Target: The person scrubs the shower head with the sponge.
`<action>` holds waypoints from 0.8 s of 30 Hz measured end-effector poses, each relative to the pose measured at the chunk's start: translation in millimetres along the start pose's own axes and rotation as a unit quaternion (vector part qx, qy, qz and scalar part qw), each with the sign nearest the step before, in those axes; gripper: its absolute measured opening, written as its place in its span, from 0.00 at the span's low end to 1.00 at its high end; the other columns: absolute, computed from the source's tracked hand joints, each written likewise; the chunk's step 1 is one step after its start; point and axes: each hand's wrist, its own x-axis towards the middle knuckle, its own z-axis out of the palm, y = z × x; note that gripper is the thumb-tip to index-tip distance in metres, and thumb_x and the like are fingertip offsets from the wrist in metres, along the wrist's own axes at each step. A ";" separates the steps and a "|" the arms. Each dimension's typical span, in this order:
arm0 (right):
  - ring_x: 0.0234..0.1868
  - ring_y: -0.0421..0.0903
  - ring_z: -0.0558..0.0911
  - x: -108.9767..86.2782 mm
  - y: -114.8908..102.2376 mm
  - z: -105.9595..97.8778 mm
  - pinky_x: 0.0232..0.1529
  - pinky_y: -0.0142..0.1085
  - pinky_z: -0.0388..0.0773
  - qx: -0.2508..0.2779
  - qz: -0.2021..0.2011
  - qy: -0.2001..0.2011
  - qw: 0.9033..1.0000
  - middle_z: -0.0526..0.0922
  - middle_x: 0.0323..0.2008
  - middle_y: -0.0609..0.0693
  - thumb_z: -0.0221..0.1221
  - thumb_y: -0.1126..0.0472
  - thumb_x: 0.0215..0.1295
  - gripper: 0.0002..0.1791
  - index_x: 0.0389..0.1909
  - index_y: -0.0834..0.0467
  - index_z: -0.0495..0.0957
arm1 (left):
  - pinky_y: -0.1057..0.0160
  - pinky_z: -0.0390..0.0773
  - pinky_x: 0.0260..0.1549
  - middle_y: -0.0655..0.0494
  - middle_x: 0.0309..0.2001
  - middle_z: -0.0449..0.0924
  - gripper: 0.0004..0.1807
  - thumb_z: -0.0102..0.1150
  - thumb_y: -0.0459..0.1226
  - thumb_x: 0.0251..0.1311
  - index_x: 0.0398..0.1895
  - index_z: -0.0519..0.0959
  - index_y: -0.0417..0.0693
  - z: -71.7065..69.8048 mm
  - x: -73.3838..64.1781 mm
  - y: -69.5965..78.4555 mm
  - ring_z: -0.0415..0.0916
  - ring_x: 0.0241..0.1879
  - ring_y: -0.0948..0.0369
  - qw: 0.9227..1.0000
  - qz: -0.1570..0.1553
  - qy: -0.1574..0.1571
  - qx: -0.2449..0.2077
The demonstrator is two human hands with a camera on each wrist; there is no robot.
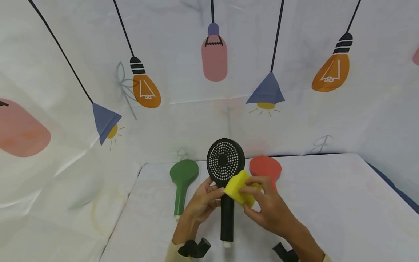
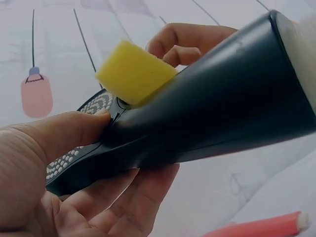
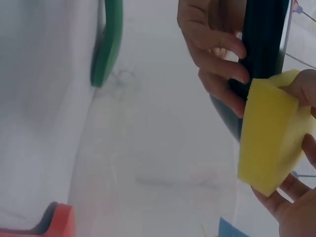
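Observation:
A black shower head with pale nozzle dots is held up, its face toward the head camera and its handle pointing down. My left hand grips it at the neck, thumb on the front and fingers behind, as the left wrist view shows. In my right hand a yellow sponge is pinched between thumb and fingers. The sponge lies against the front of the shower head's neck, just below the nozzle face, close to the left thumb.
On the white table a green shower head lies to the left. A red shower head lies to the right, partly behind the right hand. A white sheet printed with lamps hangs behind the table.

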 end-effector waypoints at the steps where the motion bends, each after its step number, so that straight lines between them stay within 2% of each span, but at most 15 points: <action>1: 0.55 0.50 0.73 -0.2 1.6 -1.1 0.52 0.32 0.82 -0.005 0.005 0.008 1.000 0.71 0.53 0.57 0.57 0.54 0.67 0.13 0.50 0.53 0.77 | 0.64 0.85 0.40 0.55 0.47 0.84 0.37 0.58 0.30 0.65 0.74 0.53 0.43 0.8 0.5 -0.7 0.84 0.39 0.63 1.000 -0.002 -0.005 -0.001; 4: 0.54 0.52 0.72 0.2 7.2 -5.3 0.53 0.25 0.79 -0.025 0.011 0.051 0.998 0.71 0.51 0.60 0.44 0.46 0.73 0.21 0.48 0.57 0.77 | 0.63 0.85 0.41 0.56 0.48 0.84 0.38 0.60 0.30 0.65 0.74 0.54 0.45 3.3 2.3 -3.4 0.83 0.39 0.64 1.000 -0.011 -0.022 0.006; 7: 0.54 0.53 0.71 2.3 12.8 -13.1 0.55 0.17 0.71 -0.031 0.030 0.094 0.995 0.71 0.51 0.63 0.44 0.45 0.73 0.25 0.49 0.61 0.77 | 0.63 0.84 0.41 0.55 0.49 0.84 0.41 0.63 0.32 0.63 0.75 0.53 0.47 5.3 3.7 -6.3 0.83 0.39 0.63 0.999 -0.023 -0.031 0.030; 9: 0.54 0.55 0.70 3.9 16.8 -19.5 0.57 0.14 0.66 -0.035 0.050 0.111 0.992 0.72 0.52 0.65 0.45 0.43 0.73 0.27 0.50 0.62 0.77 | 0.63 0.84 0.39 0.54 0.50 0.84 0.44 0.65 0.33 0.61 0.76 0.52 0.50 6.2 3.8 -8.2 0.83 0.39 0.63 0.997 -0.030 -0.031 0.061; 11: 0.55 0.55 0.69 4.3 20.8 -26.9 0.59 0.12 0.59 -0.042 0.076 0.111 0.990 0.71 0.55 0.65 0.44 0.41 0.73 0.29 0.53 0.62 0.77 | 0.63 0.83 0.36 0.51 0.53 0.83 0.47 0.66 0.34 0.60 0.78 0.50 0.53 8.1 4.1 -9.8 0.83 0.40 0.62 0.995 -0.033 -0.029 0.094; 13: 0.55 0.57 0.69 4.6 25.1 -32.1 0.58 0.11 0.58 -0.053 0.088 0.114 0.988 0.72 0.56 0.65 0.47 0.43 0.73 0.28 0.55 0.62 0.77 | 0.63 0.82 0.34 0.48 0.55 0.82 0.48 0.67 0.34 0.59 0.78 0.50 0.56 10.3 4.2 -11.0 0.83 0.40 0.61 0.991 -0.034 -0.024 0.128; 16: 0.54 0.59 0.69 3.7 30.3 -36.6 0.58 0.11 0.56 -0.078 0.089 0.114 0.986 0.73 0.57 0.65 0.55 0.53 0.67 0.21 0.55 0.61 0.78 | 0.63 0.81 0.32 0.46 0.55 0.82 0.44 0.67 0.34 0.59 0.75 0.55 0.55 13.9 5.0 -13.0 0.82 0.38 0.61 0.985 -0.032 -0.022 0.167; 18: 0.55 0.60 0.69 2.4 32.6 -37.9 0.59 0.12 0.55 -0.089 0.085 0.118 0.985 0.74 0.56 0.65 0.58 0.61 0.58 0.22 0.55 0.61 0.79 | 0.63 0.81 0.32 0.46 0.53 0.83 0.40 0.67 0.33 0.59 0.73 0.58 0.54 16.0 6.2 -14.6 0.81 0.37 0.61 0.983 -0.034 -0.025 0.181; 20: 0.56 0.62 0.69 0.7 33.8 -38.9 0.63 0.13 0.51 -0.101 0.086 0.114 0.985 0.73 0.57 0.65 0.59 0.63 0.56 0.23 0.55 0.60 0.79 | 0.63 0.81 0.32 0.46 0.53 0.83 0.39 0.67 0.33 0.59 0.72 0.60 0.54 17.4 7.2 -16.3 0.81 0.36 0.61 0.981 -0.036 -0.030 0.189; 24: 0.57 0.64 0.69 -0.8 34.5 -39.0 0.67 0.19 0.53 -0.120 0.076 0.095 0.985 0.74 0.57 0.66 0.55 0.59 0.61 0.22 0.56 0.61 0.79 | 0.64 0.82 0.33 0.46 0.55 0.82 0.44 0.67 0.32 0.59 0.76 0.57 0.58 18.3 7.9 -18.5 0.81 0.37 0.61 0.980 -0.033 -0.033 0.194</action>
